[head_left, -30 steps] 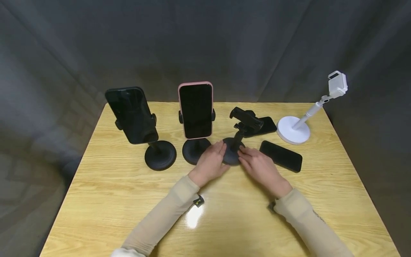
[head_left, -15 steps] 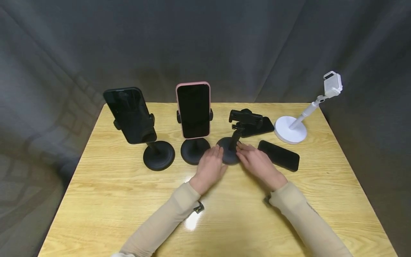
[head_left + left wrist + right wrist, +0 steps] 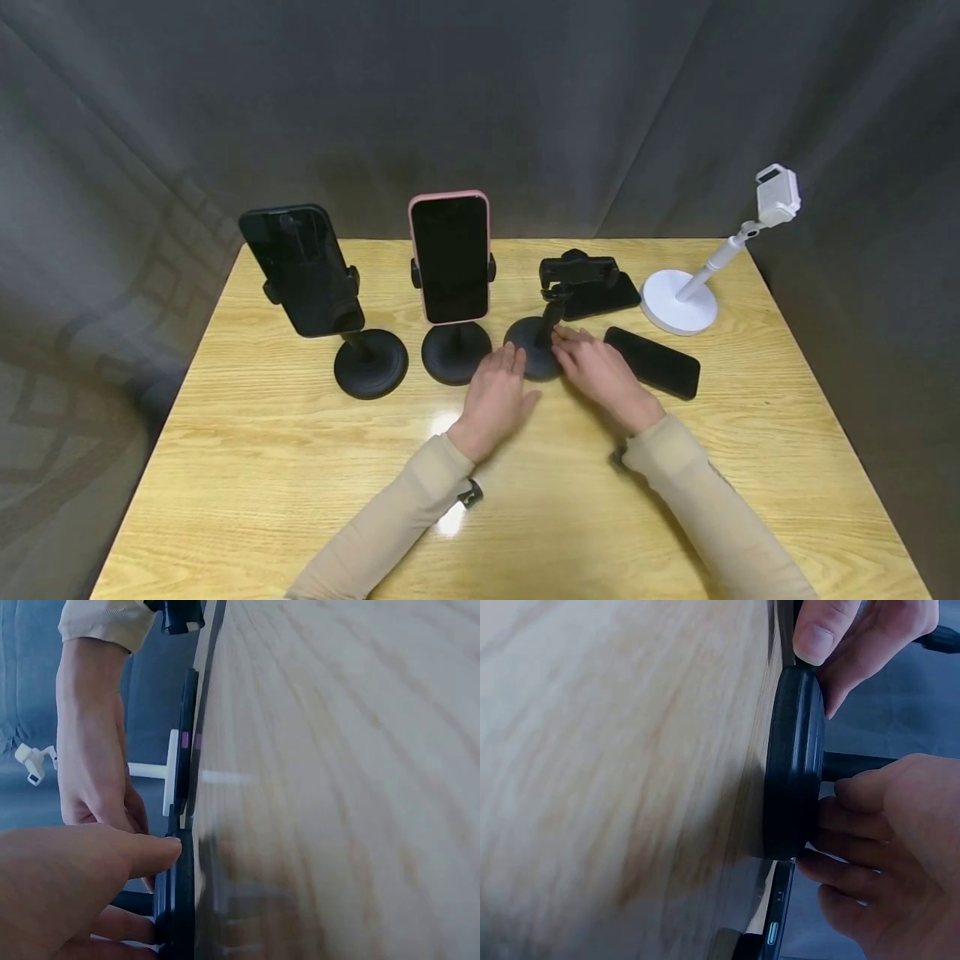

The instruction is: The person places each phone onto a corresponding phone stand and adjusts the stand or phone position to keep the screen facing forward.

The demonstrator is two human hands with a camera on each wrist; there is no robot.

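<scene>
A black phone stand with an unfilled clamp (image 3: pixel 577 271) stands mid-table, its round base (image 3: pixel 542 367) flat on the wood. My left hand (image 3: pixel 495 396) lies at the base's left front, fingers extended and thumb spread. From the right, the fingertips of my right hand (image 3: pixel 603 375) touch the base's edge. In the right wrist view those fingers (image 3: pixel 855 825) lie against the base (image 3: pixel 793 765) near its post. The left thumb (image 3: pixel 161 853) reaches the base's rim in the left wrist view.
Two more black stands hold a black phone (image 3: pixel 303 271) and a pink-cased phone (image 3: pixel 452 258) at left. Right of my hands lie a black phone (image 3: pixel 652 362) and another phone (image 3: pixel 603 298) behind the clamp. A white stand (image 3: pixel 678 304) is at far right.
The stand's clamp has turned from slanted to nearly level across, and its base has shifted slightly leftward. My left hand has drawn back a little toward me, its thumb spreading wider.
</scene>
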